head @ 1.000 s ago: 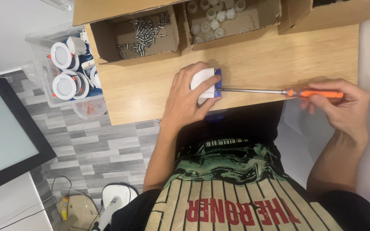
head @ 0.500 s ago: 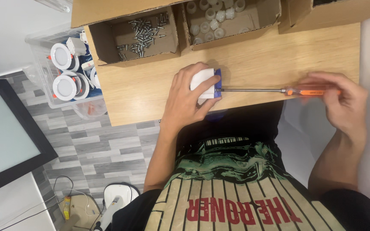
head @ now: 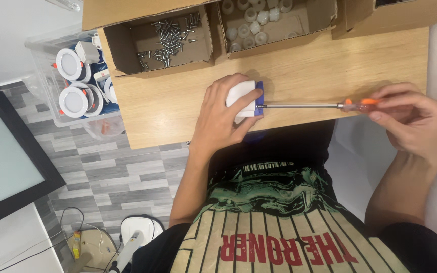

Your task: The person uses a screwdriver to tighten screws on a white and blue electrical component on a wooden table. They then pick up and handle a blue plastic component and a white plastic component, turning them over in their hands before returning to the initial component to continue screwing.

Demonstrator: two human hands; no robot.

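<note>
My left hand (head: 222, 118) grips a small white box-shaped part with a blue end (head: 246, 98), pressing it onto the wooden table (head: 173, 108) near its front edge. A long screwdriver with a metal shaft and an orange handle (head: 324, 105) lies level, its tip set into the part's blue end. My right hand (head: 410, 121) holds the orange handle at the table's right end, fingers wrapped over it so most of the handle is hidden.
At the table's back stand an open cardboard box of screws (head: 170, 38) and another holding white plastic pieces (head: 259, 20). A clear bin of round white lamp fittings (head: 74, 91) sits left of the table. A dark-framed screen (head: 6, 162) is at far left.
My right hand has turned on the screwdriver handle, its fingers now covering more of the orange grip. My left hand and the white part have stayed put.
</note>
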